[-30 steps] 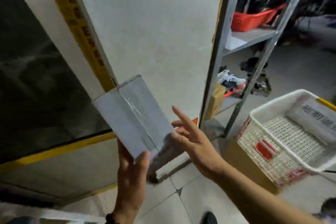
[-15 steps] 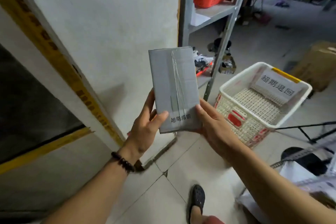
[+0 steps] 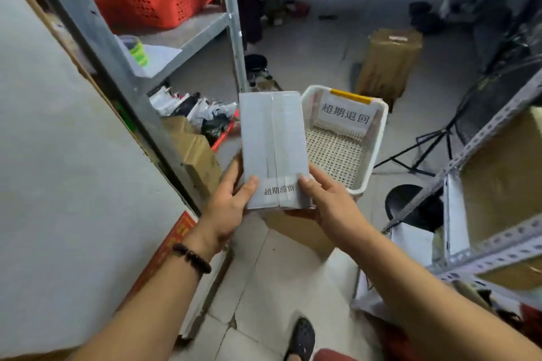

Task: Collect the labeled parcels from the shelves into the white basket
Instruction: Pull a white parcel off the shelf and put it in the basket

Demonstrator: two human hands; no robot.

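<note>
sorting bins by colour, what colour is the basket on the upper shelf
Red, with perforated sides; head view.

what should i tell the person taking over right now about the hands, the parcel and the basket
Left hand and right hand: both grip the bottom end of the grey labeled parcel, thumbs on its face beside the label.
White basket: on a cardboard box just beyond the parcel; no parcels visible in the part that shows.
Done: one parcel picked up.
Left: drop it in the basket, then collect any other labeled parcels from the shelves.

Dim indoor light, dark background, soft motion blur, wide-angle bending at edges
</note>
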